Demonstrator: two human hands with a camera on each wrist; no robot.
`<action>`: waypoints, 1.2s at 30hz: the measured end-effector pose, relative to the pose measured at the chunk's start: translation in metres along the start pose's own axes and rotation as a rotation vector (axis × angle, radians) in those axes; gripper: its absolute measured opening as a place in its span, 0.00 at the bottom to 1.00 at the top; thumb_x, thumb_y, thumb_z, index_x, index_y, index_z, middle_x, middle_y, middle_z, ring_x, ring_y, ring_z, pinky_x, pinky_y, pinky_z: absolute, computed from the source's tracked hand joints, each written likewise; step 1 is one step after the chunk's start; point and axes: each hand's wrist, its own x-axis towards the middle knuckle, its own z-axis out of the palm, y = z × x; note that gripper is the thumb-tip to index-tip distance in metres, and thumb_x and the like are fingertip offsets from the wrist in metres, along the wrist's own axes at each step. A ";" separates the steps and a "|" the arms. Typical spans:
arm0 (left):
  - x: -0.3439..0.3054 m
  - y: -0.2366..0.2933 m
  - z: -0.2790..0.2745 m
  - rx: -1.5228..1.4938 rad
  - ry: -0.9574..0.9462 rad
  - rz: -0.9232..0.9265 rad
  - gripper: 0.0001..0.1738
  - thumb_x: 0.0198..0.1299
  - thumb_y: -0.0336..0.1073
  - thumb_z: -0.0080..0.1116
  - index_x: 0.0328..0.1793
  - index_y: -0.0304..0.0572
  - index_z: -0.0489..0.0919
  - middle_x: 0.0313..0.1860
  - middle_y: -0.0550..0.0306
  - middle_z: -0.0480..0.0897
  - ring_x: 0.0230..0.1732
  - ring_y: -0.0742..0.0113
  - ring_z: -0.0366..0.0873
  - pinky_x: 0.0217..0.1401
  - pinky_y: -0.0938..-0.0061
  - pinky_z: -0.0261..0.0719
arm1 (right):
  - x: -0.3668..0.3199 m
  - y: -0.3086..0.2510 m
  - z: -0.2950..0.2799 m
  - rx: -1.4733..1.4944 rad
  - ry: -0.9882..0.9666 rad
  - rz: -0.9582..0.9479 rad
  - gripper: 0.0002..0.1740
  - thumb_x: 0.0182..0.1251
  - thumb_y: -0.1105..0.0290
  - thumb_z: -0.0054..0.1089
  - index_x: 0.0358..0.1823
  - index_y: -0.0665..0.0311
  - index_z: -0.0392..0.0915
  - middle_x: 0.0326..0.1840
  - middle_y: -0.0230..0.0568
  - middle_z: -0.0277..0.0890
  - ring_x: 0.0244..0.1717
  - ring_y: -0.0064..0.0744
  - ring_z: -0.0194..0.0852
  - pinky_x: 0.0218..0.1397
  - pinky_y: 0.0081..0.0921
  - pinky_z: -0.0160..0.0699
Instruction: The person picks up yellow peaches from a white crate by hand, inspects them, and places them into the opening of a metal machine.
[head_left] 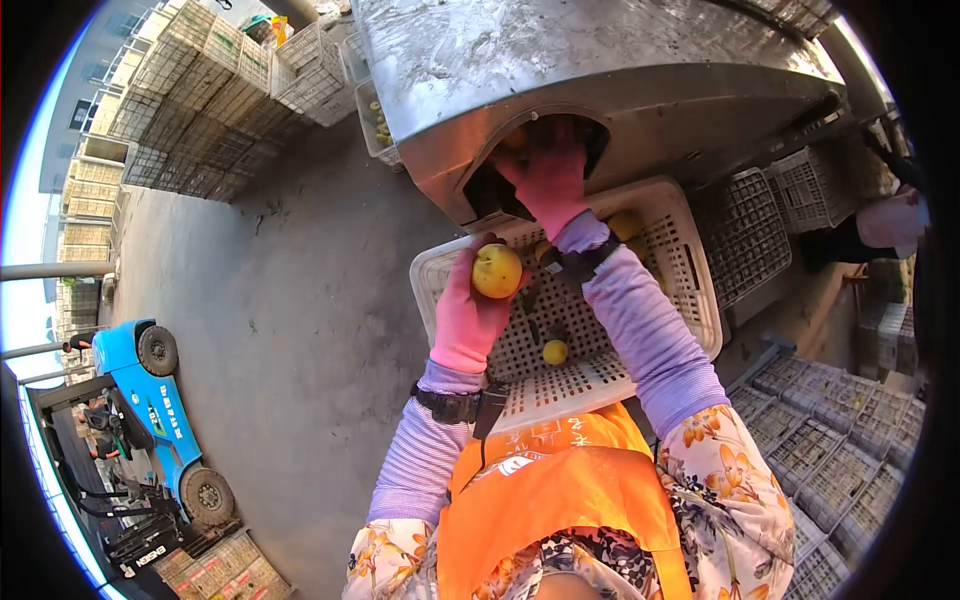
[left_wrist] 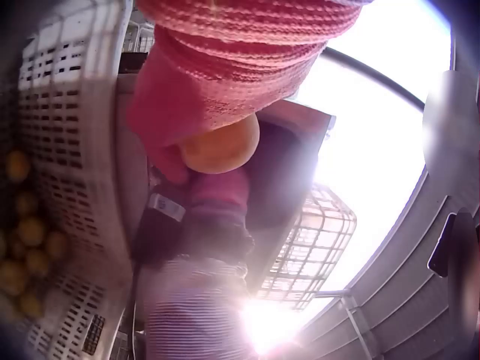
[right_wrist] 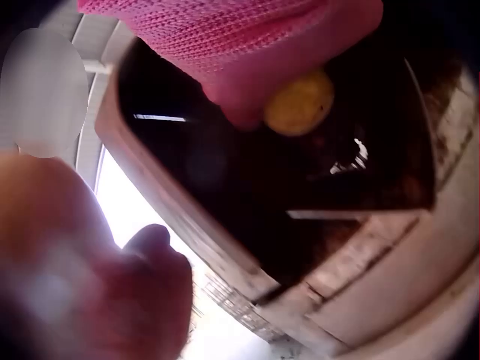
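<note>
My left hand (head_left: 472, 312), in a pink knit glove, grips a round yellow fruit (head_left: 497, 271) over the left end of a white perforated crate (head_left: 680, 262). In the left wrist view this fruit (left_wrist: 225, 147) shows below the gloved fingers. My right hand (head_left: 553, 180), gloved alike, reaches into the dark opening of a metal machine (head_left: 620, 95). The right wrist view shows it holding another yellow fruit (right_wrist: 300, 103) inside, its fingers partly hidden. A small yellow fruit (head_left: 555, 352) lies on the crate's floor, and several more sit under my right forearm.
More plastic crates (head_left: 740, 235) stand right of the white one, with stacked crates (head_left: 215, 95) at the far left. A blue forklift (head_left: 160, 400) stands on the concrete floor (head_left: 310, 350) to the left. Another person (head_left: 890, 222) is at the right edge.
</note>
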 end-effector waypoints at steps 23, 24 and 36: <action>0.012 -0.216 -0.158 1.954 -0.327 -0.932 0.37 0.64 0.50 0.61 0.80 0.58 0.67 0.76 0.39 0.67 0.73 0.40 0.71 0.70 0.45 0.75 | -0.097 0.058 -0.057 0.108 -0.352 -0.266 0.31 0.61 0.48 0.69 0.60 0.59 0.78 0.58 0.46 0.79 0.53 0.49 0.79 0.55 0.47 0.76; 0.014 -0.222 -0.158 1.972 -0.372 -0.948 0.36 0.63 0.49 0.62 0.79 0.59 0.68 0.75 0.40 0.67 0.73 0.40 0.71 0.70 0.44 0.75 | -0.128 0.078 -0.035 0.060 -0.503 -0.295 0.30 0.62 0.49 0.69 0.59 0.59 0.78 0.56 0.45 0.79 0.51 0.47 0.80 0.51 0.47 0.77; 0.022 -0.125 -0.171 0.334 0.457 -0.446 0.16 0.72 0.39 0.51 0.49 0.33 0.82 0.37 0.56 0.84 0.39 0.67 0.81 0.43 0.72 0.81 | -0.195 0.133 0.080 0.564 -1.197 0.736 0.41 0.59 0.42 0.70 0.67 0.62 0.76 0.60 0.47 0.81 0.53 0.38 0.82 0.53 0.34 0.83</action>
